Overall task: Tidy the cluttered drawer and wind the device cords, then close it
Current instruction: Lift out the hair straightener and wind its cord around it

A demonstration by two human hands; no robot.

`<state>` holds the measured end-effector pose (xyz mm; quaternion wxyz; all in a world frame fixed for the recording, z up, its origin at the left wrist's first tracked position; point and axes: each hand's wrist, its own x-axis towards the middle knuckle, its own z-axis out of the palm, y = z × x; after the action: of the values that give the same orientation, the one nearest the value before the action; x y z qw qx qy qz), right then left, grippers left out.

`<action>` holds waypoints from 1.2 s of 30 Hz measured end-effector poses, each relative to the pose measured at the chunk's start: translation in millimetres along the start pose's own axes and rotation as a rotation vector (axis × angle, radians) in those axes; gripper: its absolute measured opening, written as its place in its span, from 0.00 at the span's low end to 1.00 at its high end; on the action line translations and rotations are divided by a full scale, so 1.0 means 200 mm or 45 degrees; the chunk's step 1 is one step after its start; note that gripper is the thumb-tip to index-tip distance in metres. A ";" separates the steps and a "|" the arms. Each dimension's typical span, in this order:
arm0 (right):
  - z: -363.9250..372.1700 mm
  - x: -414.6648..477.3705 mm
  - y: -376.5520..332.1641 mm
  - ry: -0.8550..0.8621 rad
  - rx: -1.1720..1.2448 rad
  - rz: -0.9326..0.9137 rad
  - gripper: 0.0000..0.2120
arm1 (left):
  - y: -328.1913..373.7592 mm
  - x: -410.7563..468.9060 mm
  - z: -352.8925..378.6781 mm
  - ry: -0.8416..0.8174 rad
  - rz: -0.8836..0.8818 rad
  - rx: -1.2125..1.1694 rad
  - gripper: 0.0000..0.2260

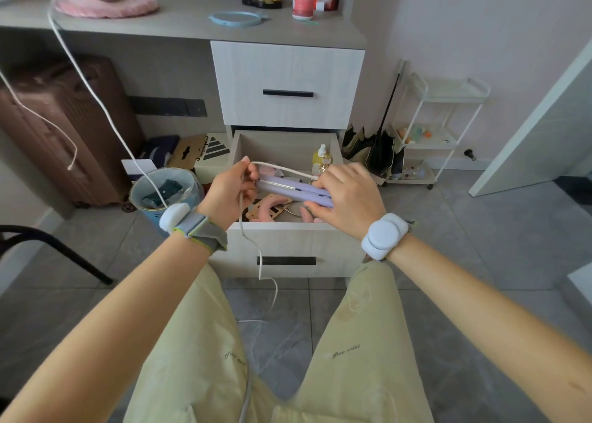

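Evidently the cord-winding step is in hand. The lilac, smooth-plastic, two-armed styling device [288, 188] is held level just above the open lower drawer of pale wood-grain laminate [288, 240], and is gripped round its right end by the right hand [346, 195]. The thin, round white rubbery cord [282, 167] is pinched in a loop by the curled fingers of the left hand [229, 190] at the device's left end. Below that hand the slack is seen hanging past the drawer front towards the floor.

The winding is probably best done with the device kept steady and each turn laid flat beside the last. The turns should be snug but not strained where the cord joins the body, since loose turns are likely to slip on slick plastic. Inside the drawer a small translucent yellow bottle [321, 156] and a curved pink piece [269, 206] are seen among clutter not yet sorted.
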<state>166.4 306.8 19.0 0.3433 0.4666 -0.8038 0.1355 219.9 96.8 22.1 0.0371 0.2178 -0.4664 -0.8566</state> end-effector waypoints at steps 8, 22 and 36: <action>0.03 0.12 0.02 -0.160 0.458 0.877 0.16 | 0.00 -0.07 0.09 0.136 0.193 0.436 0.17; 0.02 0.17 0.02 -0.521 2.019 1.424 0.09 | -0.31 -0.07 0.02 -0.700 0.133 0.846 0.15; -0.03 0.08 0.00 -1.488 1.869 0.701 0.12 | -0.16 -0.08 -0.05 -0.534 0.339 1.426 0.13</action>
<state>163.5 299.4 35.3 -0.5285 0.3540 -0.6441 0.4249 243.3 110.8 -4.0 -0.0688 -0.0294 -0.8664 -0.4938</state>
